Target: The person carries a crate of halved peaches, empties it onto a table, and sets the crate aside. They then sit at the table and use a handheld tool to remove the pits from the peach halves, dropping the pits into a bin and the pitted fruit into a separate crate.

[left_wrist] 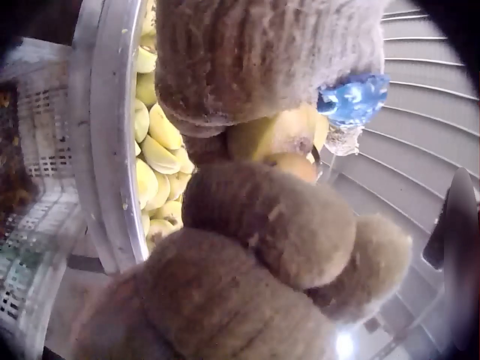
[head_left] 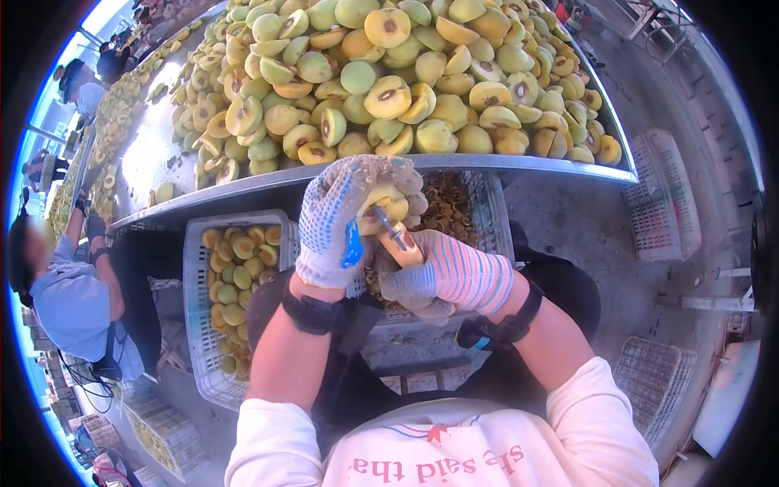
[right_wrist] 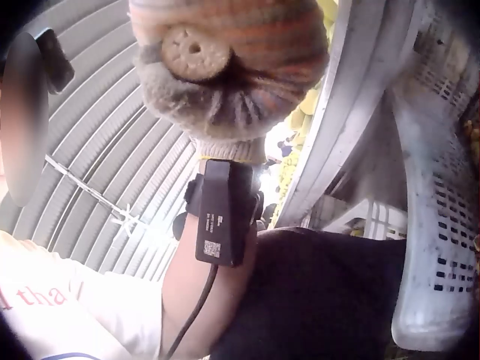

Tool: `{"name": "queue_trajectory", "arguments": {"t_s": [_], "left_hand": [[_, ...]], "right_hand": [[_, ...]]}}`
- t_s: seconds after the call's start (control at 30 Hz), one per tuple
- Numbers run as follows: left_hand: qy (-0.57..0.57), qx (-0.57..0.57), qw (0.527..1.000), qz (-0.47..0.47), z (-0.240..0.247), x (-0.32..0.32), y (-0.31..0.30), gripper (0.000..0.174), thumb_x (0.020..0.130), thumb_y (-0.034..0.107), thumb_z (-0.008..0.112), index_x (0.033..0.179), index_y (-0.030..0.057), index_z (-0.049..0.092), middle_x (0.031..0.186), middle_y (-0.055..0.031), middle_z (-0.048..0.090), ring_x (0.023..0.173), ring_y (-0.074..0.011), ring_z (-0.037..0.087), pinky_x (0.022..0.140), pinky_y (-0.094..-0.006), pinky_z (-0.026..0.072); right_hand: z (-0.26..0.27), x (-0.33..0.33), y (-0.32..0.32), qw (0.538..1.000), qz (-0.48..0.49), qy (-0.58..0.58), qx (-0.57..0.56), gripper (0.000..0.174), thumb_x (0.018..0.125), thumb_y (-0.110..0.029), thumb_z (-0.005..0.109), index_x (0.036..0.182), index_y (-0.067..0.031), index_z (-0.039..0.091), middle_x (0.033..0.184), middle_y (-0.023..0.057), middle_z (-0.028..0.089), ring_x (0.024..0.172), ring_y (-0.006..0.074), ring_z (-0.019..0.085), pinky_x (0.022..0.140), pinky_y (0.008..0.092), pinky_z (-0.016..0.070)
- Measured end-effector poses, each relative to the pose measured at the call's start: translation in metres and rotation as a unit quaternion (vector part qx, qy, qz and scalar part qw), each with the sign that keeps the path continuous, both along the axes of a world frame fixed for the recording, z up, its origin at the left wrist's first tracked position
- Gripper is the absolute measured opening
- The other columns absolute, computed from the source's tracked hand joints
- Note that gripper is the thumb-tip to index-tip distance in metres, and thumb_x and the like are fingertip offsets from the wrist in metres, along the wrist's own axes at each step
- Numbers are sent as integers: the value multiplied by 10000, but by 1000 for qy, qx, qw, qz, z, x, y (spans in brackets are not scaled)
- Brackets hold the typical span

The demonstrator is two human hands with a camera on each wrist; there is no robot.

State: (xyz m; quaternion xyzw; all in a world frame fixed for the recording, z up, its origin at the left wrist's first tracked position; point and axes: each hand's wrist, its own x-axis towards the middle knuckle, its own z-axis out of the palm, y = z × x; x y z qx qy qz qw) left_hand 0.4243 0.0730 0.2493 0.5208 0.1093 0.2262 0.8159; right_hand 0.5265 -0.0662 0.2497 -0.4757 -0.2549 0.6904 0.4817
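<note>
While the left hand [head_left: 334, 213] curls round a yellow-green fruit [head_left: 395, 204] in the head view, the right hand [head_left: 458, 272] grips a wooden-handled metal tool [head_left: 408, 254], its long axis pointing towards eleven o'clock, tip at the fruit. The fruit lies towards half past ten from the right hand. The left wrist view shows yellow, brown-marked flesh between gloved fingers. In the right wrist view, the handle's pale, round end protrudes from the fist.

A yellow-green fruit [head_left: 388, 197] with a brownish patch sits at the near edge of the desk [head_left: 527, 164]; a wooden-handled tool [head_left: 403, 247] slants from it toward near right, metal tip against the fruit.
</note>
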Motion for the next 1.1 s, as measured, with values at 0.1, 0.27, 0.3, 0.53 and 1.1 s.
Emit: {"name": "queue_trajectory", "arguments": {"t_s": [0.1,0.27,0.3,0.53,1.1], "left_hand": [[-20,1,999,-30,-2,6,9,457,1016,379,460,1140,-42,588,1035,-169,665,933,-287,667,835,-400,552],[-4,29,990,139,4,7,-16,275,988,177,557,1112,-54,639,977,-113,694,861,-172,662,769,-294,541],[31,56,990,123,2,6,-11,251,978,151,565,1099,-53,647,959,-112,701,840,-163,664,753,-282,542],[53,66,994,-74,0,7,14,210,920,131,638,1020,-49,679,936,-126,717,822,-154,673,745,-279,547],[62,-179,982,7,0,0,6,657,969,586,439,1157,-26,591,928,-157,673,804,-281,685,636,-355,585]], "right_hand": [[4,1,-2,1000,-24,-5,12,207,818,-204,708,898,-60,583,585,17,552,408,95,488,377,234,361],[5,-6,1,998,-57,30,-9,198,820,-188,715,870,-63,570,567,17,524,394,108,468,364,243,345],[3,-8,-1,997,-43,59,-13,197,821,-187,717,869,-65,570,563,16,518,392,110,464,361,245,342],[-5,-12,-7,982,2,191,5,209,821,-181,719,843,-57,552,557,15,475,383,105,431,351,248,334],[-11,13,-39,996,48,-79,4,198,715,-182,747,796,-62,612,708,-22,556,553,73,493,462,226,370]]}}
